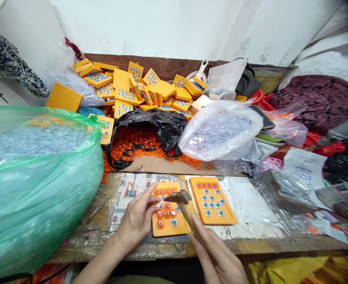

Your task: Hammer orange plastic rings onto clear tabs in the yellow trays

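Here, a worn wooden tabletop [251, 242] against a white wall [150, 27]. The left hand [138, 219] pinches down on an orange plate [169, 227] near the front edge. The right hand [218, 258] is closed around a hammer [181, 201], its head over the plate. A second plate [212, 201] lies just beside; a green bag [37, 189], black bag [162, 126] and clear bag [221, 130] crowd behind.
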`<state>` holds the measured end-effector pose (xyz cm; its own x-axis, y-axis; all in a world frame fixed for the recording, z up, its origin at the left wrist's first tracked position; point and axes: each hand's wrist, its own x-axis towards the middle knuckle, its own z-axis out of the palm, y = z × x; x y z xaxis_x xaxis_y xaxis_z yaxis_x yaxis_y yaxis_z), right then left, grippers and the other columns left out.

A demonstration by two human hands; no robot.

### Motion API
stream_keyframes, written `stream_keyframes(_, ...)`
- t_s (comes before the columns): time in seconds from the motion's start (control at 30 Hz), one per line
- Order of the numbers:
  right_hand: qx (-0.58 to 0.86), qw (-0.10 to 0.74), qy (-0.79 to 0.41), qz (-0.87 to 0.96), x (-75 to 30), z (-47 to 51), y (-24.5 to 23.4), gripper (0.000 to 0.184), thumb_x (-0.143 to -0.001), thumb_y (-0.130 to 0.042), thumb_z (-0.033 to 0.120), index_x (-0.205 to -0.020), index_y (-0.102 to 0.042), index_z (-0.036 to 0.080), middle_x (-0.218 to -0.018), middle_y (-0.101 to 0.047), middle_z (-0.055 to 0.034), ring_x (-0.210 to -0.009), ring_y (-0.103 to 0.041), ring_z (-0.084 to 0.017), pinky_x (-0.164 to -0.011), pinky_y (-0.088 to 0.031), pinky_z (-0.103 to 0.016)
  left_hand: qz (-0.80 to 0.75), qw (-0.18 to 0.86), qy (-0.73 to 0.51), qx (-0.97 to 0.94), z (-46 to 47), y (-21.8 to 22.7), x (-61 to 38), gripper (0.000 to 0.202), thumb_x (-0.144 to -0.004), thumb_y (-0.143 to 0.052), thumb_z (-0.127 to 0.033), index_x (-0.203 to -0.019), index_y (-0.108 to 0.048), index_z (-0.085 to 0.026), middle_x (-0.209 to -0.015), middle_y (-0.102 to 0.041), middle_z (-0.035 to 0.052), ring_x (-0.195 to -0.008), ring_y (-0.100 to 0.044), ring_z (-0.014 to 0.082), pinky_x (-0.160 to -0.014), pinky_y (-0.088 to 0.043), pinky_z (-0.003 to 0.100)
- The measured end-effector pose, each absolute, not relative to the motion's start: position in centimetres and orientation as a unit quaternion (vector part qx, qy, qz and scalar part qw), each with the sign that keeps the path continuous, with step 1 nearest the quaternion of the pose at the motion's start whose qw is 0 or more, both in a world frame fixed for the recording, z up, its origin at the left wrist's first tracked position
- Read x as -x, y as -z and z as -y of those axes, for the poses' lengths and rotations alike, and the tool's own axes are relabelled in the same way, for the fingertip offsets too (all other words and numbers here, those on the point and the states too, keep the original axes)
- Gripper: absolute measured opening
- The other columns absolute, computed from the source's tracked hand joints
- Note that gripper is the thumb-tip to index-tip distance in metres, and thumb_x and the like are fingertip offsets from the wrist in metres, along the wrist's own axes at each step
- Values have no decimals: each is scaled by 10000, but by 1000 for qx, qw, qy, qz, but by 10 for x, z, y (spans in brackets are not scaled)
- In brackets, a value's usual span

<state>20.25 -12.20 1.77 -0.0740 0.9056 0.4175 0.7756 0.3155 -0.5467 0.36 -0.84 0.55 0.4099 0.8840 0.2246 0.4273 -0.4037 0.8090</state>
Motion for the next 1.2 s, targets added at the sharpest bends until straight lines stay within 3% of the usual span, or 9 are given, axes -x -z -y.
stream_keyframes(0.23, 567, 261, -110, 773, -207, 122, -12, 714, -882, -348, 7, -1520, -189, 286, -1098, -704, -72, -876, -728, -169, -776, -571, -216, -408, 325, -325, -789, 6, 0, -3, 599, -831, -456, -81, -1403, -383, -242, -952, -745, 33, -920, -688, 197, -833, -553, 337)
stream_keyframes(0.47, 569, 307, -115, 755, -205, 121, -20, 675, -917, -418, 65, -1518, -208, 292, -1190, -670, -67, -922, -716, -168, -876, -539, -263, -416, 307, -318, -795, 5, -5, -4, 588, -827, -463, -102, -1398, -400, -225, -930, -745, 43, -890, -694, 203, -819, -553, 340)
stream_keyframes(0.67, 572, 261, -85, 773, -207, 124, -9, 731, -887, -354, 26, -1530, -129, 291, -1112, -696, -69, -831, -732, -177, -759, -589, -262, -417, 300, -312, -799, 5, -8, -5, 595, -820, -463, -92, -1399, -414, -222, -917, -752, 38, -863, -702, 192, -817, -551, 324)
stream_keyframes(0.9, 586, 293, -102, 748, -208, 122, -21, 640, -930, -389, 93, -1515, -218, 292, -1157, -687, -53, -801, -729, -145, -752, -571, -200, -438, 365, -340, -748, 6, -5, -5, 576, -825, -506, -131, -1389, -425, -217, -935, -763, 27, -923, -700, 168, -896, -534, 313)
stream_keyframes(1.2, 569, 263, -82, 774, -207, 119, -29, 669, -903, -347, 41, -1517, -221, 276, -1059, -706, -67, -781, -728, -158, -757, -580, -238, -435, 326, -336, -769, 8, -5, -6, 575, -827, -478, -111, -1389, -435, -225, -904, -761, 26, -882, -698, 177, -838, -546, 316)
